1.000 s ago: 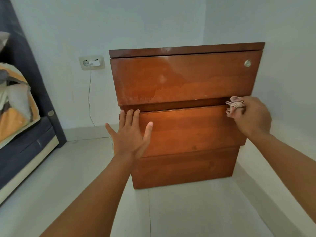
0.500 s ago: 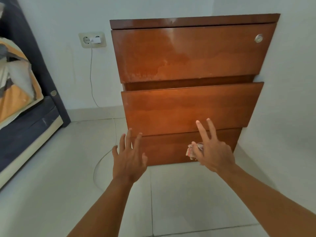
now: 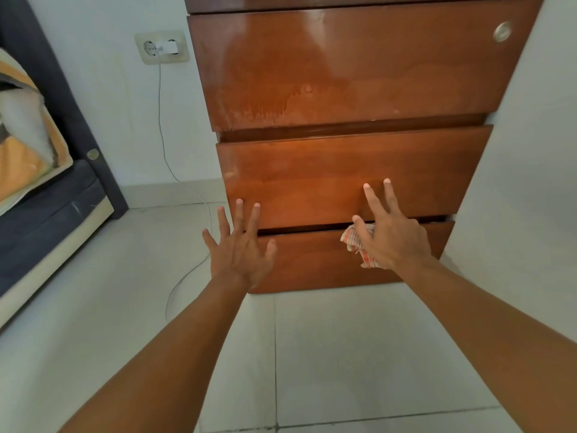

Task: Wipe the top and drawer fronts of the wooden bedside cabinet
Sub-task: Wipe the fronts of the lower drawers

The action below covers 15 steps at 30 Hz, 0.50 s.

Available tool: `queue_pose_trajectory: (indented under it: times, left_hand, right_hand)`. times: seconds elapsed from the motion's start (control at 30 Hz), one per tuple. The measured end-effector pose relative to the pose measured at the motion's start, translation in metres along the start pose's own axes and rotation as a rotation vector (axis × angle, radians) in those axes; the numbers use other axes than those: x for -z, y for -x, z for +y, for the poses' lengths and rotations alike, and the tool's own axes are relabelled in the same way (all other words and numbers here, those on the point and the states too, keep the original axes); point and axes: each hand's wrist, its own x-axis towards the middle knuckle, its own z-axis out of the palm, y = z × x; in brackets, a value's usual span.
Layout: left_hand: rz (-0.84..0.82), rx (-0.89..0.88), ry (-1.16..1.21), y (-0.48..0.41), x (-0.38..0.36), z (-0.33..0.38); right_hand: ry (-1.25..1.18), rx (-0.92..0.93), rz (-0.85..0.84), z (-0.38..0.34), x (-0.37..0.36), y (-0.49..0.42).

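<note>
The wooden bedside cabinet [image 3: 343, 73] fills the upper middle of the head view, with three drawer fronts; the middle drawer [image 3: 312, 170] sits slightly out. My right hand [image 3: 390, 235] reaches toward the gap between the middle and bottom drawers, index and middle fingers stretched up over the middle front, while the other fingers pinch a small red-and-white checked cloth [image 3: 359, 242] against the palm. My left hand [image 3: 240, 248] is spread open with nothing in it, at the left corner where the middle and bottom drawer [image 3: 312, 264] meet. Whether either hand touches the wood is unclear.
A wall socket [image 3: 162, 46] with a white plug sits left of the cabinet, its cable [image 3: 175, 170] trailing down onto the tiled floor [image 3: 343, 354]. A dark bed frame with an orange-patterned blanket [image 3: 28, 135] stands at the far left. A wall [image 3: 530, 182] closes in right of the cabinet.
My right hand came down with the cloth from the upper right of the middle drawer to the gap above the bottom drawer. My left hand dropped to the lower left corner. The view moved closer.
</note>
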Motion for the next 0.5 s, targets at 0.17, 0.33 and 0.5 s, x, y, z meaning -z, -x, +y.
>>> queue_pose_trajectory:
  times: [0.17, 0.33, 0.5]
  left_hand:
    - [-0.01, 0.004, 0.016, -0.005, -0.007, 0.0]
    - [0.009, 0.0, 0.045, -0.009, -0.01, 0.001]
    - [0.08, 0.063, 0.083, 0.005, -0.026, 0.012]
  right_hand:
    - [-0.059, -0.008, -0.018, -0.003, -0.016, 0.0]
    - [-0.069, 0.024, 0.004, 0.007, -0.029, -0.004]
    - [-0.055, 0.049, 0.09, 0.003, -0.047, 0.01]
